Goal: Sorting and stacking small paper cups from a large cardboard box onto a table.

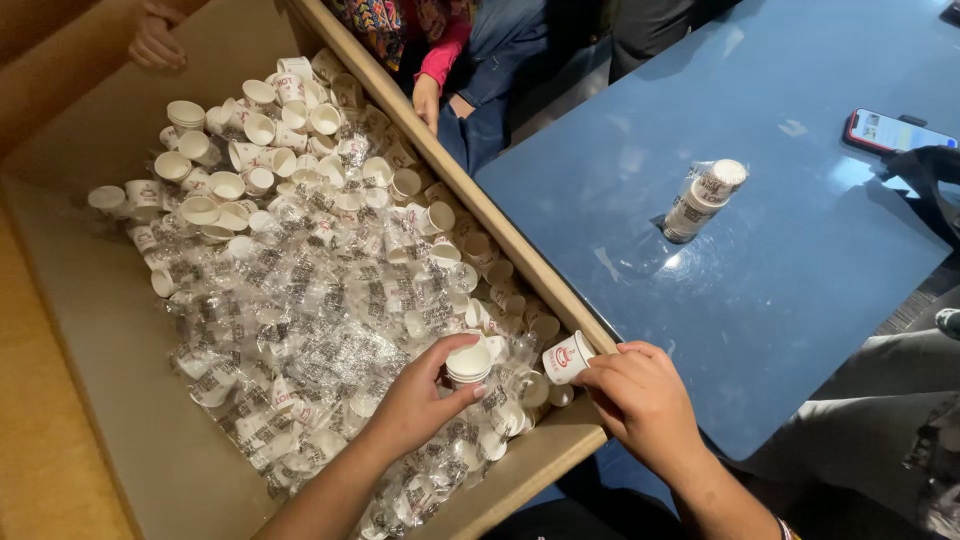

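Left hand [418,400] grips a stack of cups [469,362] over the box [520,240]; right hand [640,395] pinches one cup [567,358] at the box's edge, beside open blue table [800,270].

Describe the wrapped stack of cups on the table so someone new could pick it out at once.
Start at the blue table to the right of the big cardboard box. Near the table's middle lies a short stack of white paper cups in clear plastic wrap, tilted on its side. It is the only cup stack outside the box, left of the phone.
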